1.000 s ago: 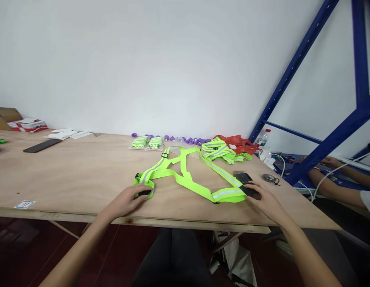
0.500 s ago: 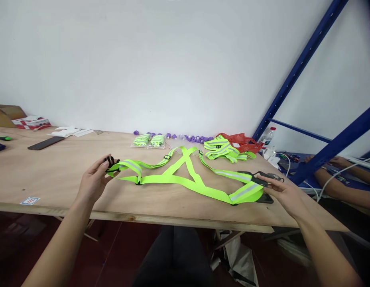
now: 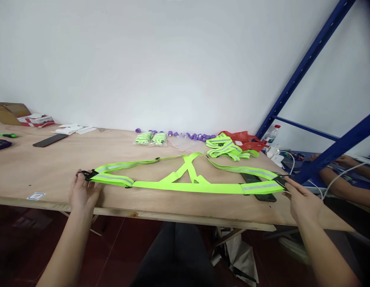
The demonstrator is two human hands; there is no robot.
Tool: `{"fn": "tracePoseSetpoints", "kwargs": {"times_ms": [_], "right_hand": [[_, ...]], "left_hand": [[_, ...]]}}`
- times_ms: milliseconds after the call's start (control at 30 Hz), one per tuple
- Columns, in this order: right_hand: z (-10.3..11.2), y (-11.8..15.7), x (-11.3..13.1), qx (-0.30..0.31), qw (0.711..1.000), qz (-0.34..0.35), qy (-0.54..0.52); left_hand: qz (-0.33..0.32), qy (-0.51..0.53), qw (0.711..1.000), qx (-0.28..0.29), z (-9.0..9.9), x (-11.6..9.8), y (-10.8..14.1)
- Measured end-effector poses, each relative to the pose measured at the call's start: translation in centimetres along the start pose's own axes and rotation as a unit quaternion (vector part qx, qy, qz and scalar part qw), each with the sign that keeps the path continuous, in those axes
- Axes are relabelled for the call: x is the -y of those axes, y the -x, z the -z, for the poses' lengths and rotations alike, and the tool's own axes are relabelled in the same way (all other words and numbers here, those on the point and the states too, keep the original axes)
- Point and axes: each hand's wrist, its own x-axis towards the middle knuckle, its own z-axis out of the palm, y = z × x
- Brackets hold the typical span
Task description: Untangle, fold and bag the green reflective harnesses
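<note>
A neon-yellow reflective harness (image 3: pixel 185 186) with silver stripes is stretched sideways above the wooden table, its crossed straps in the middle. My left hand (image 3: pixel 83 192) grips the black buckle at its left end. At the opposite end, my right hand (image 3: pixel 304 199) pinches the other black buckle. The lower belt runs nearly straight between the hands, and the shoulder straps sag behind it. Partly under the right side of the harness lies a dark phone (image 3: pixel 264 196).
Two bagged harnesses (image 3: pixel 151 138), purple caps (image 3: pixel 199 137), a loose reflective harness (image 3: pixel 225 147) and a red plastic bag (image 3: pixel 245 140) lie along the wall. A dark flat bar (image 3: pixel 50 140) is at left. Right of a blue metal frame (image 3: pixel 307 67), another person's arms (image 3: pixel 340 179) show.
My hands have moved apart, the left one further left and the right one further right. Between them the harness has been pulled wider and its belt straightened.
</note>
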Motion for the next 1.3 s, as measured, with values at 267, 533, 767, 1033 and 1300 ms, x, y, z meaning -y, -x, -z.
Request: {"fn": "tracePoseSetpoints", "kwargs": {"times_ms": [267,533,767,1033,1300], "right_hand": [[0.3,1.4,3.5,0.051,0.985,0.023,0.164],[-5.0,10.2,9.6,0.195,0.842,0.435,0.252],[-9.1,20.4,9.7,0.261,0.750,0.566,0.220],[-5.0,17.8,7.8,0.283,0.829,0.449,0.179],[-4.7,15.8,7.2,0.388,0.837,0.328,0.204]], "left_hand": [[-0.048,-0.066,0.996,0.030,-1.6,0.0,0.5],[-0.303,-0.356,0.788,0.402,-8.7,2.4,10.8],[-0.348,-0.469,0.493,0.645,-9.6,9.2,16.6],[-0.312,-0.475,0.561,0.601,-6.9,7.0,14.6],[-0.287,-0.492,0.556,0.606,-7.0,7.8,14.6]]}}
